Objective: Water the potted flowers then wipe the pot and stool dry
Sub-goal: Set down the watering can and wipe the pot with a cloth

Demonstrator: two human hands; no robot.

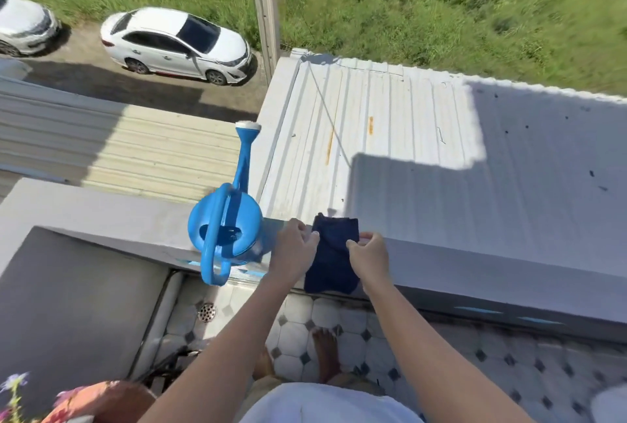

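Observation:
A dark blue cloth (334,253) hangs folded over the grey balcony ledge (475,263). My left hand (296,249) pinches its left edge and my right hand (369,253) pinches its right edge. A blue watering can (225,229) stands upright on the ledge just left of my left hand, its spout pointing away over the roofs. At the bottom left corner a terracotta pot (101,402) with small pale purple flowers (15,385) is partly in view. The stool is hidden.
Beyond the ledge lie corrugated metal roofs (390,137), far below. The balcony floor (339,320) is white tile with a round drain (207,312) by the left wall (74,304). My bare feet stand close to the ledge. A white object (610,405) sits at bottom right.

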